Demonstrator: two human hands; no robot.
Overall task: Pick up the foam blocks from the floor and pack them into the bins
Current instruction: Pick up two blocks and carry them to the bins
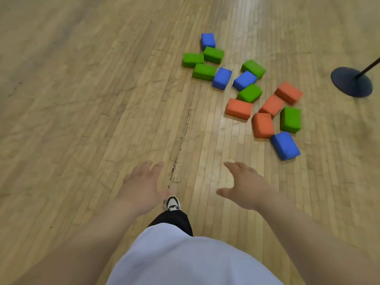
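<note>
Across the wooden gym floor [102,99], green, blue and orange foam blocks [244,93] were scattered, while the left hand [141,186] and right hand [244,186] were held spread and empty.

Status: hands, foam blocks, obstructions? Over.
Left hand open, right hand open, both empty. Green, blue and orange foam blocks scattered on wooden floor ahead, untouched. Black round stand base near pile, not touching.

Stand's pole [369,67] beyond right edge

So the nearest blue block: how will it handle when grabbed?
The blue block looks soft: rounded corners and a creased cover suggest it squashes under grip. Being foam, probably light for its bulk. Flat faces: should slide, not roll.
</note>
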